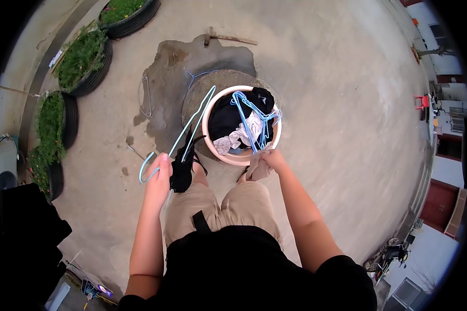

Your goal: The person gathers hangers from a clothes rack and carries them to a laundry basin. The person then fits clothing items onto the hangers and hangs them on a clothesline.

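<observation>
My left hand (161, 169) is closed around a light blue clothes hanger (196, 115), whose long wire side points up and away from me. A small black garment (180, 175) hangs at the hanger beside that hand; how it is attached is unclear. My right hand (273, 158) pinches a greyish-pink cloth (257, 168) at the near rim of a pale pink tub (208, 141). In the tub lie black clothes (224, 115) and a crumpled light cloth (250, 128). Several blue hangers (264, 118) rest on top, at the right side.
The tub stands on a round stone slab (194, 98) with wet concrete around it. Loose hangers (147, 96) and a wooden stick (236, 38) lie on the ground. Tyre planters (70, 116) line the left, a motorcycle (389, 254) stands at lower right, a red stool (422, 101) farther off.
</observation>
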Available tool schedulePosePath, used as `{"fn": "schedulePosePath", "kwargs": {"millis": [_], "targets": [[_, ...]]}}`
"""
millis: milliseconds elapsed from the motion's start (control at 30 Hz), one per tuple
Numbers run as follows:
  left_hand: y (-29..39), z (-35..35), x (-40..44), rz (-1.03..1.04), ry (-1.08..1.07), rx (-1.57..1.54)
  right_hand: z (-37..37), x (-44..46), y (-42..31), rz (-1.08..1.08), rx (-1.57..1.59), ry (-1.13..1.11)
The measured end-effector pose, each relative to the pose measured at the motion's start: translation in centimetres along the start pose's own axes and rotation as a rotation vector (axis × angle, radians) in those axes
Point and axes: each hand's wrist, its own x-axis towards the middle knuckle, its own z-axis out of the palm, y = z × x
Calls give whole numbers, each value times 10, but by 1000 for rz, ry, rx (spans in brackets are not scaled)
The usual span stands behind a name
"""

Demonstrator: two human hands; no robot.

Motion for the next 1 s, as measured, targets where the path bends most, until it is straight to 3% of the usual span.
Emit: {"fn": "schedulePosePath", "kwargs": {"millis": [167, 333, 367, 433, 467, 567, 600, 633, 800, 900, 1000], "targets": [[5, 18, -2, 92, -109, 36, -58, -99, -69, -310, 334, -29], [43, 49, -12, 165, -250, 192, -99, -184, -117, -410, 543, -163], [55, 53, -18, 150, -269, 212, -103, -197, -126, -484, 536, -135], [41, 69, -14, 332, -229, 284, -106, -222, -146, -630, 521, -77], [51, 73, -17, 318, -253, 314, -115, -233, -154, -662, 502, -182], [56, 83, -13, 246, -219, 212, -118, -246, -175, -1044, 383, -160], [37, 92, -4, 328, -109, 6, -122, -251, -178, -1016, 377, -250], [46, 85, -7, 417, 4, 172, -125, -256, -181, -1041, 352, -204], [54, 72, 1, 301, -31, -231, -133, -263, -169, -1122, 122, 22], [77, 59, 1, 267, -107, -360, -139, -269, -152, -773, 126, -160], [98, 55, -7, 266, -138, -331, -139, -270, -143, -576, 33, -329]]}}
